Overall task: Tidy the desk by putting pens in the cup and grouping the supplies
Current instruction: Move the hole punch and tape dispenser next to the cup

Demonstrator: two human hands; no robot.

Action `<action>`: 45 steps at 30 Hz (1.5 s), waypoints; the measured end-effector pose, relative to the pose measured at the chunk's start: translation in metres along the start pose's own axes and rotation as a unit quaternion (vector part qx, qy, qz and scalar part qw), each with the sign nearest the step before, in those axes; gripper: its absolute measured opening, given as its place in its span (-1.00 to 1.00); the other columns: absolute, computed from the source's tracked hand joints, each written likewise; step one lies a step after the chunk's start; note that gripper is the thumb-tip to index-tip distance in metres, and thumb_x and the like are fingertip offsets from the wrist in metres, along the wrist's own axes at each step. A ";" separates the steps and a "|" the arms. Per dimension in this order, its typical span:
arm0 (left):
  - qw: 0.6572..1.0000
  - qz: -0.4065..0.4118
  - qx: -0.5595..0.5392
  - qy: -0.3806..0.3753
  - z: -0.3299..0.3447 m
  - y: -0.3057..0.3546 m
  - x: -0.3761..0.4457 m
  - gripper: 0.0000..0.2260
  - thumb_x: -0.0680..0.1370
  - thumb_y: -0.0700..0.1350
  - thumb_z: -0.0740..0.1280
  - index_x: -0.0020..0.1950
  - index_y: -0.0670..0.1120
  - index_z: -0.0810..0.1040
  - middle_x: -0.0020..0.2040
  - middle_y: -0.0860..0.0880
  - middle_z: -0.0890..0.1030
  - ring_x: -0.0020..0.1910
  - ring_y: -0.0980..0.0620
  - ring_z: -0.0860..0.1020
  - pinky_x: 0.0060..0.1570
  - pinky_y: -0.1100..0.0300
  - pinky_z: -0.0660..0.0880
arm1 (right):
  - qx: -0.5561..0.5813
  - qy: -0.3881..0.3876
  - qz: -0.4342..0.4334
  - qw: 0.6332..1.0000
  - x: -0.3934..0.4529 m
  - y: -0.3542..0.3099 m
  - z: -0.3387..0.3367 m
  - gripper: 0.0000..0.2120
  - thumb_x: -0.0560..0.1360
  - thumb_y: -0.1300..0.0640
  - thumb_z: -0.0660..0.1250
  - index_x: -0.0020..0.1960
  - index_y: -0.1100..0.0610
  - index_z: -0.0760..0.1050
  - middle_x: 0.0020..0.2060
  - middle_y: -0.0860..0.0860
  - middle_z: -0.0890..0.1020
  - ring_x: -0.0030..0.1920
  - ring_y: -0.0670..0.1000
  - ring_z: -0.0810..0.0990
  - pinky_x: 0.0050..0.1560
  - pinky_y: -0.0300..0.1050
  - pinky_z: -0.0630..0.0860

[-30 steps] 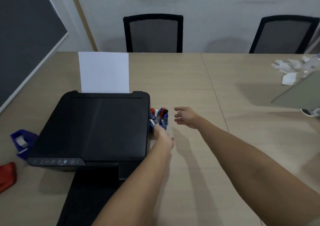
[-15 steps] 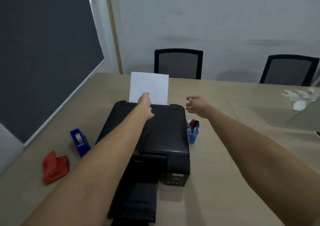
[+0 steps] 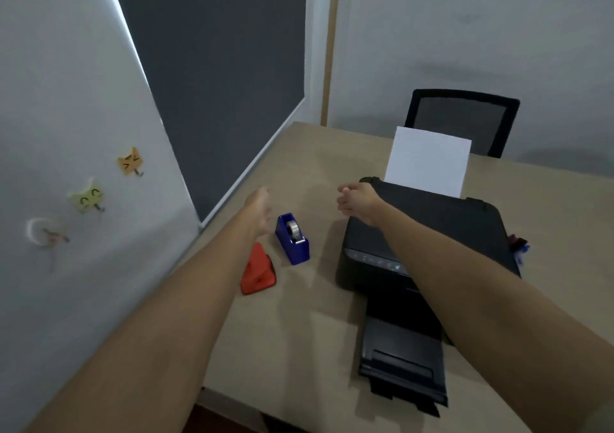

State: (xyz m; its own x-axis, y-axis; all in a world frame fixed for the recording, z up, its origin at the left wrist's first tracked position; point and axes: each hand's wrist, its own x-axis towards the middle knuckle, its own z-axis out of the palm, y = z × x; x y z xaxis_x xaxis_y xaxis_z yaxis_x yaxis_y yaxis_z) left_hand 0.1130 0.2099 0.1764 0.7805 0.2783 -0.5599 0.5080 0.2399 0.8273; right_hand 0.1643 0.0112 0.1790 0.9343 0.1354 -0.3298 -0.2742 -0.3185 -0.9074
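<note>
The printer's (image 3: 428, 233) output tray juts toward the viewer over the counter (image 3: 299, 326). Left of it lies a red stapler (image 3: 258, 271), with the blue tape dispenser (image 3: 292, 238) just beyond it. The left hand (image 3: 260, 211) hovers by the dispenser, fingers loose, holding nothing. The right hand (image 3: 357, 202) is empty and half-curled above the printer's near corner. The pen cup (image 3: 518, 245) peeks out behind the printer's right edge. White paper (image 3: 428, 160) stands at the printer's rear.

walls (image 3: 465, 34) grey | dark blind (image 3: 216, 67) | 1 black chair (image 3: 461, 117) | tan desk (image 3: 299, 333)
</note>
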 end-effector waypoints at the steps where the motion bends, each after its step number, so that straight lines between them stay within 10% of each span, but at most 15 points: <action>1: 1.000 0.004 0.016 0.014 -0.015 -0.005 0.006 -0.50 0.60 0.07 0.09 0.50 -0.11 0.25 0.39 -0.07 0.39 0.27 -0.06 0.43 0.24 0.05 0.32 | -0.006 -0.005 0.004 1.000 0.004 0.001 0.016 -0.76 0.64 0.24 0.05 0.22 0.30 0.41 -0.30 0.09 0.46 -0.33 0.01 0.45 -0.29 -0.18 0.40; 7: 0.979 -0.015 0.194 0.064 -0.079 -0.061 0.046 -0.63 0.57 -0.23 0.16 0.38 -0.26 0.39 0.26 -0.19 0.46 0.01 -0.06 0.44 -0.03 0.11 0.36 | -0.093 -0.019 0.047 0.994 0.039 0.044 0.096 -0.82 0.58 0.18 0.17 -0.15 0.11 0.50 -0.34 0.03 0.49 -0.30 0.03 0.48 -0.12 -0.03 0.47; 10: 0.950 -0.007 0.310 0.030 -0.092 -0.093 0.068 -0.44 0.47 -0.35 0.27 0.47 -0.25 0.25 0.41 -0.23 0.38 0.33 -0.17 0.41 0.22 0.06 0.40 | -0.143 0.008 0.066 0.987 0.040 0.055 0.119 -0.78 0.56 0.09 0.22 0.05 0.19 0.58 -0.15 0.13 0.62 -0.14 0.10 0.56 -0.03 -0.01 0.52; 14: 0.922 0.048 0.382 -0.048 -0.102 -0.117 0.100 -0.40 0.37 -0.43 0.30 0.41 -0.24 0.31 0.34 -0.25 0.46 0.29 -0.17 0.48 0.22 0.07 0.44 | -0.187 0.077 0.080 0.976 0.057 0.081 0.139 -0.47 0.48 0.13 0.39 0.38 0.23 0.34 0.27 0.18 0.49 0.25 0.17 0.51 0.17 -0.01 0.49; 21: 0.918 0.127 0.372 -0.058 -0.108 -0.130 0.151 -0.56 0.58 -0.19 0.23 0.47 -0.15 0.32 0.42 -0.18 0.40 0.39 -0.12 0.41 0.38 0.12 0.30 | -0.155 0.114 0.110 0.975 0.088 0.139 0.167 -0.25 0.20 0.19 0.61 0.28 0.16 0.32 0.22 0.14 0.50 0.22 0.17 0.51 0.18 0.07 0.54; 26: 0.918 0.108 0.362 -0.123 -0.133 -0.141 0.169 -0.44 0.38 0.18 0.33 0.29 -0.09 0.54 0.18 -0.17 0.61 0.14 -0.07 0.59 0.26 -0.02 0.49 | -0.084 0.146 0.085 0.982 0.100 0.155 0.168 -0.33 0.27 0.15 0.58 0.30 0.10 0.35 0.16 0.03 0.54 0.06 0.01 0.52 -0.03 -0.16 0.48; 36: 0.940 0.035 0.260 -0.217 -0.143 -0.148 0.148 -0.92 0.51 -0.20 0.38 -0.17 -0.16 0.53 -0.30 -0.01 0.60 -0.30 0.09 0.54 -0.21 0.24 0.50 | -0.068 0.169 0.037 0.983 0.093 0.142 0.162 -0.49 0.32 0.05 0.53 0.17 0.14 0.43 0.09 0.06 0.58 0.09 0.04 0.56 -0.10 -0.14 0.58; 45: 0.966 0.065 0.170 -0.182 -0.131 -0.061 0.102 -0.89 0.55 -0.24 0.32 0.05 -0.21 0.49 0.00 -0.22 0.57 -0.22 0.03 0.65 -0.19 0.22 0.65 | -0.007 0.166 -0.029 0.986 0.058 0.065 0.119 -0.60 0.32 0.06 0.52 0.02 0.08 0.38 -0.07 -0.03 0.53 -0.09 -0.02 0.58 -0.23 -0.15 0.62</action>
State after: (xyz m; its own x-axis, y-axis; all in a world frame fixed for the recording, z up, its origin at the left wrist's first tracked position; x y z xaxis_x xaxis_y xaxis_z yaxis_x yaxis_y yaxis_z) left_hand 0.1141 0.3456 0.0627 0.8913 -0.0741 -0.4474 0.4384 -0.1115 0.8918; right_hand 0.1734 0.1099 0.0703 0.9721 -0.1591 -0.1724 -0.2172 -0.3326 -0.9177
